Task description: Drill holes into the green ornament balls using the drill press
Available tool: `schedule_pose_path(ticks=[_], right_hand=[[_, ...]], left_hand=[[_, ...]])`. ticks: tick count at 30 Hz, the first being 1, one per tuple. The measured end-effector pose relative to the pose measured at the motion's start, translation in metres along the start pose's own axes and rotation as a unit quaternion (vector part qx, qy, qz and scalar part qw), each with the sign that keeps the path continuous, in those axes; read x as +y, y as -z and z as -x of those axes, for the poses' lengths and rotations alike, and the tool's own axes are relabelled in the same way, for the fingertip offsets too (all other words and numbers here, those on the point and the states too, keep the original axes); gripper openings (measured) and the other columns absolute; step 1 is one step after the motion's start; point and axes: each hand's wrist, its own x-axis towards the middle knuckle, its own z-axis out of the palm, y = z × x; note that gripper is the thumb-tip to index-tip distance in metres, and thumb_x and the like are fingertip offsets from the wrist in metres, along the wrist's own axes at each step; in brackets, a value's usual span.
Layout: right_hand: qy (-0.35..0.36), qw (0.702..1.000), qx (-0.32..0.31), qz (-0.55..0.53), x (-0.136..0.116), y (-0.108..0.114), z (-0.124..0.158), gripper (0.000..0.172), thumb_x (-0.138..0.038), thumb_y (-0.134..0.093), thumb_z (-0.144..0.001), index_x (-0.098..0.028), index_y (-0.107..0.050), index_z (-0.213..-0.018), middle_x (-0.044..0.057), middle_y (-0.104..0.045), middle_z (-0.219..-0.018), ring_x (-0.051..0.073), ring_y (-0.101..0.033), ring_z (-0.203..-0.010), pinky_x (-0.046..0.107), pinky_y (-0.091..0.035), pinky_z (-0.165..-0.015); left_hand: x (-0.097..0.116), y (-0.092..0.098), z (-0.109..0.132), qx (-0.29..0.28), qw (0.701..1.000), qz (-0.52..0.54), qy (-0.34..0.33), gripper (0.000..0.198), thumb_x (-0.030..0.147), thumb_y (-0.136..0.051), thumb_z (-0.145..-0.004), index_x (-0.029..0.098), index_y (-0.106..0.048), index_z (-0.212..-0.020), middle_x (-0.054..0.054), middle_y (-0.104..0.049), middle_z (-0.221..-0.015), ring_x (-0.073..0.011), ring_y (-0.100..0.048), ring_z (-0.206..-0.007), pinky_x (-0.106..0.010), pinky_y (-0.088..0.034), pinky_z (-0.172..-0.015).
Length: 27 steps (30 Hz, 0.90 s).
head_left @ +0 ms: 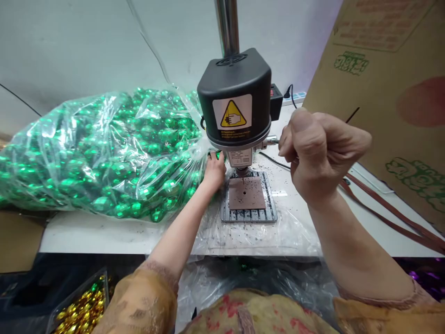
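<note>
A small black-headed drill press (pixel 234 93) stands on the table, its slotted metal base (pixel 273 214) carrying a flat brownish square plate (pixel 245 199) with a dark hole. Raised at the right of the machine, my right hand (pixel 316 153) is closed around the drill press lever (pixel 272 140). My left hand (pixel 214 171) reaches beside the machine to the gathered mouth of a clear plastic bag (pixel 104 153) full of shiny green faceted beads. Its fingertips are curled on a green bead (pixel 219 154), partly hidden behind the machine head.
Dark crumbs are scattered over the base and the white table (pixel 93 236). A large cardboard box (pixel 385 93) stands at the right, with brown straps (pixel 389 211) below it. A power strip (pixel 297 98) lies behind. Gold beads (pixel 81 308) fill a tray at lower left.
</note>
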Motion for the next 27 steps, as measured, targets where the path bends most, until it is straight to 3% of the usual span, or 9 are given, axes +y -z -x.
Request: schedule_pose_path(ticks=[3,7,9,12,13,15,18,23,27], right_hand=[[0.001,1.0,0.008,0.004,0.0,0.0,0.001,0.044,-0.033,-0.067,-0.09,-0.022,-0.052,-0.05,-0.003,-0.038,-0.043,0.009,-0.039,-0.04,0.032,-0.03,-0.042],[0.004,1.0,0.014,0.009,0.001,-0.002,0.003,0.044,-0.032,-0.066,-0.091,-0.021,-0.052,-0.051,-0.003,-0.04,-0.043,0.009,-0.039,-0.041,0.033,-0.029,-0.043],[0.011,1.0,0.018,0.01,0.001,-0.002,0.003,0.044,-0.034,-0.066,-0.091,-0.022,-0.052,-0.051,-0.003,-0.041,-0.043,0.009,-0.038,-0.041,0.033,-0.028,-0.043],[0.022,1.0,0.018,0.003,0.002,-0.002,0.003,0.043,-0.031,-0.065,-0.092,-0.022,-0.053,-0.052,-0.003,-0.041,-0.044,0.009,-0.037,-0.041,0.032,-0.028,-0.043],[0.025,1.0,0.016,0.003,0.002,-0.001,0.003,0.042,-0.03,-0.065,-0.092,-0.022,-0.052,-0.053,-0.003,-0.041,-0.044,0.009,-0.037,-0.041,0.032,-0.029,-0.043],[0.024,1.0,0.008,0.008,0.002,-0.001,0.003,0.042,-0.028,-0.063,-0.093,-0.022,-0.052,-0.053,-0.003,-0.04,-0.045,0.009,-0.038,-0.042,0.032,-0.03,-0.044],[0.019,1.0,0.006,0.011,0.003,0.0,0.004,0.041,-0.028,-0.064,-0.092,-0.022,-0.052,-0.053,-0.003,-0.038,-0.044,0.01,-0.039,-0.042,0.033,-0.03,-0.043],[0.017,0.999,0.007,0.028,0.006,0.001,0.005,0.045,-0.037,-0.062,-0.093,-0.024,-0.049,-0.052,-0.003,-0.04,-0.044,0.011,-0.038,-0.041,0.035,-0.031,-0.043],[0.007,0.999,0.003,0.033,0.004,0.001,0.006,0.045,-0.04,-0.062,-0.093,-0.024,-0.049,-0.052,-0.002,-0.041,-0.045,0.012,-0.038,-0.041,0.036,-0.032,-0.045]], left_hand=[[0.018,0.029,0.028,-0.004,1.0,0.01,-0.001,0.04,0.012,-0.057,-0.088,0.018,-0.059,-0.128,-0.018,-0.054,-0.138,-0.0354,-0.049,-0.132,-0.056,-0.041,-0.112],[0.047,0.052,0.066,0.022,0.97,0.237,0.049,0.043,0.03,-0.061,-0.094,0.025,-0.055,-0.136,-0.011,-0.056,-0.137,-0.0257,-0.055,-0.125,-0.042,-0.048,-0.107],[0.06,0.053,0.081,0.017,0.906,0.398,0.145,0.044,0.039,-0.063,-0.094,0.028,-0.056,-0.136,-0.008,-0.062,-0.129,-0.0207,-0.062,-0.109,-0.034,-0.054,-0.091],[0.071,0.048,0.093,-0.007,0.772,0.573,0.275,0.047,0.046,-0.065,-0.091,0.029,-0.057,-0.134,-0.005,-0.066,-0.115,-0.0158,-0.065,-0.088,-0.026,-0.054,-0.069],[0.072,0.047,0.094,-0.011,0.74,0.604,0.297,0.048,0.047,-0.067,-0.09,0.028,-0.058,-0.133,-0.005,-0.067,-0.112,-0.0152,-0.065,-0.086,-0.025,-0.054,-0.066],[0.073,0.047,0.095,-0.015,0.707,0.633,0.316,0.048,0.049,-0.069,-0.088,0.027,-0.059,-0.13,-0.004,-0.068,-0.108,-0.014,-0.066,-0.083,-0.024,-0.053,-0.064],[0.072,0.046,0.095,-0.011,0.723,0.62,0.303,0.047,0.048,-0.075,-0.086,0.029,-0.059,-0.126,-0.002,-0.069,-0.106,-0.013,-0.066,-0.082,-0.024,-0.055,-0.068],[0.067,0.035,0.097,-0.005,0.813,0.532,0.237,0.046,0.052,-0.071,-0.089,0.028,-0.061,-0.127,-0.003,-0.069,-0.119,-0.0162,-0.066,-0.104,-0.03,-0.054,-0.094],[0.063,0.02,0.099,-0.011,0.854,0.478,0.203,0.052,0.054,-0.07,-0.09,0.025,-0.059,-0.132,-0.007,-0.067,-0.127,-0.0211,-0.064,-0.117,-0.035,-0.049,-0.106]])
